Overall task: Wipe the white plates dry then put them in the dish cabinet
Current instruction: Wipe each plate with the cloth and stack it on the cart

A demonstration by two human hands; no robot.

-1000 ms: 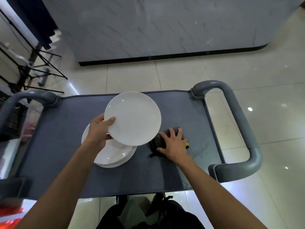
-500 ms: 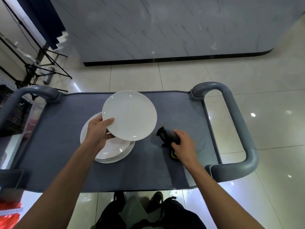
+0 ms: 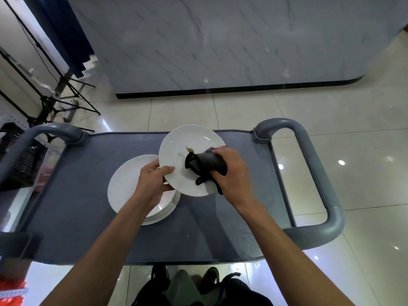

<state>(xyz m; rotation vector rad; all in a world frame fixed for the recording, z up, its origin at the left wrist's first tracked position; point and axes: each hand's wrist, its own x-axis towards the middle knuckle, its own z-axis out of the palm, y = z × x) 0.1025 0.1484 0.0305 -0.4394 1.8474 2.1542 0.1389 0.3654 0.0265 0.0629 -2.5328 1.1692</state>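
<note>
Left hand (image 3: 152, 181) grips the white plate's (image 3: 176, 151) rim; right hand (image 3: 231, 173) clutches a dark cloth (image 3: 207, 163) against it.

White plate (image 3: 176, 151); white plate stack (image 3: 130, 186); dark grey cloth (image 3: 207, 163); grey cart top (image 3: 88, 217); grey-veined marble counter (image 3: 220, 40); cream floor tiles (image 3: 364, 107).

You hold a white plate (image 3: 183, 155) that looks like glazed ceramic, smooth and glossy, as does the stack of plates (image 3: 130, 184) under it. The dark cloth (image 3: 207, 165) in your right hand (image 3: 231, 173) is soft, matt fabric, bunched into folds. The cart top (image 3: 99, 217) looks like matt grey plastic, and its handles (image 3: 318, 173) are smooth grey plastic with a ribbed grip strip. The floor tiles (image 3: 364, 107) are polished and mirror the lights; the counter wall (image 3: 220, 40) has a smooth, marble-look finish.
</note>
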